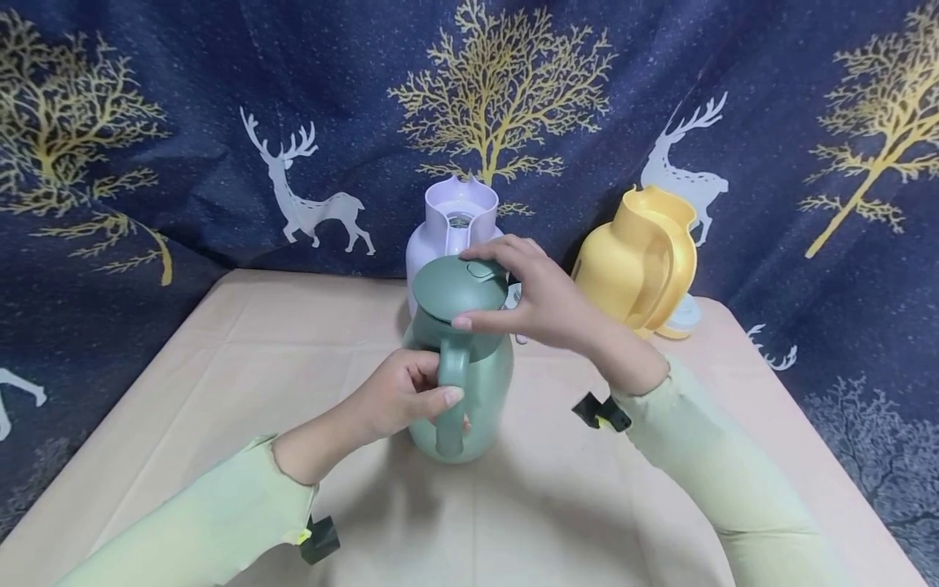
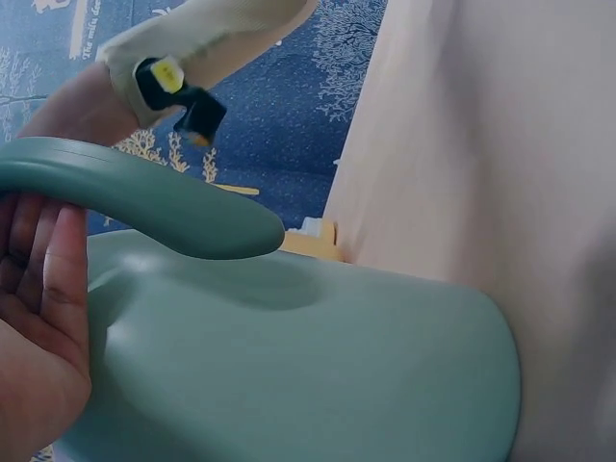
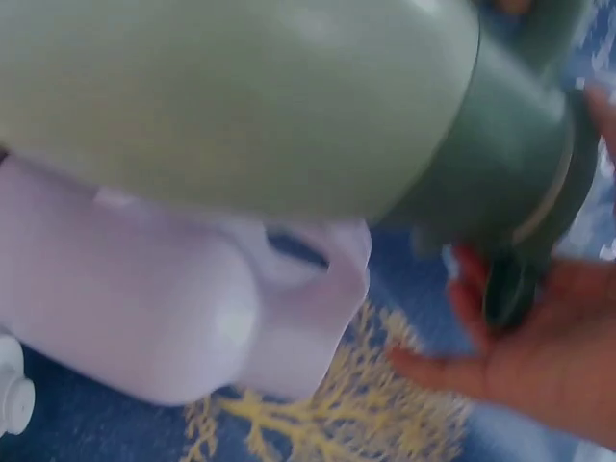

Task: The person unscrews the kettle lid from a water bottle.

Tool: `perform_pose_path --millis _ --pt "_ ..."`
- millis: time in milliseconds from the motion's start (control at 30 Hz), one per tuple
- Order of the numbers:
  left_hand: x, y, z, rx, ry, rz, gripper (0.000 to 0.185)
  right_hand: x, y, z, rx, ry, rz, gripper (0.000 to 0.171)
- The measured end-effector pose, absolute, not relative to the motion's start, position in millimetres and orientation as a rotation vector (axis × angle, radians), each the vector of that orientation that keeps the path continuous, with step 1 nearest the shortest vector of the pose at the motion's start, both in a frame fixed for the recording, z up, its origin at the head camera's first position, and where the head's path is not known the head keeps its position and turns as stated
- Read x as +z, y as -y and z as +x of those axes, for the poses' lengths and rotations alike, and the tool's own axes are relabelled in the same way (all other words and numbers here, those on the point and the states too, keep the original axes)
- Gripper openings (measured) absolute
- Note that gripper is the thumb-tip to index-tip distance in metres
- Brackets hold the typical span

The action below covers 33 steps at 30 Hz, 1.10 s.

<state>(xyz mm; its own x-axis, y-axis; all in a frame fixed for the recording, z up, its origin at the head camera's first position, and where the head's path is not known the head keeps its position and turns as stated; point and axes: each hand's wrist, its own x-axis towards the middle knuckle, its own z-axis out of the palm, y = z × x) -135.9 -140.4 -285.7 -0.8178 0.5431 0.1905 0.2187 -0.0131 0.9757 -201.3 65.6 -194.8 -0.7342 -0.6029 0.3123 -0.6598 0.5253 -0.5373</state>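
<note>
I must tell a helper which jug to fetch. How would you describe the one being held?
On the beige table, three jugs stand before the deer-print curtain. It is the nearest: the green jug, the only one with its lid on, unlike the open lilac jug and yellow jug.

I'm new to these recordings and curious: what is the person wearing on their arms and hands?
Both arms wear pale green long sleeves with slightly wavy cuffs ending at the wrists. A small black clip-like device with a yellow spot sits at the right cuff, and another at the left cuff. The left hand and right hand are bare: no gloves or rings visible.
</note>
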Motion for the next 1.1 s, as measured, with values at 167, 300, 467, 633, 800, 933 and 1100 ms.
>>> perform_pose_path --millis 167,300,467,633,800,933,1100 --pt "-285 139 -135 1.909 -2.027 0.797 0.039 -185 -76 -232 1.036 2.727 1.499 0.068" --pt "-286 137 -135 1.900 -2.040 0.807 0.039 -183 -79 -254 1.122 2.732 1.795 0.074" --pt "-286 137 -134 1.900 -2.039 0.802 0.043 -185 -81 -249 1.287 2.663 1.714 0.086" --pt "-285 140 -134 1.900 -2.033 0.806 0.051 -201 -82 -211 1.378 2.509 1.110 0.086" --pt "-284 141 -133 1.907 -2.044 0.819 0.049 -224 -81 -183 1.472 2.493 0.825 0.077" --pt "-284 140 -134 1.914 -2.040 0.814 0.043 -229 -75 -178 1.494 2.546 0.798 0.080" --pt "-284 139 -135 1.909 -2.043 0.797 0.036 -229 -65 -184 1.463 2.586 0.781 0.085"
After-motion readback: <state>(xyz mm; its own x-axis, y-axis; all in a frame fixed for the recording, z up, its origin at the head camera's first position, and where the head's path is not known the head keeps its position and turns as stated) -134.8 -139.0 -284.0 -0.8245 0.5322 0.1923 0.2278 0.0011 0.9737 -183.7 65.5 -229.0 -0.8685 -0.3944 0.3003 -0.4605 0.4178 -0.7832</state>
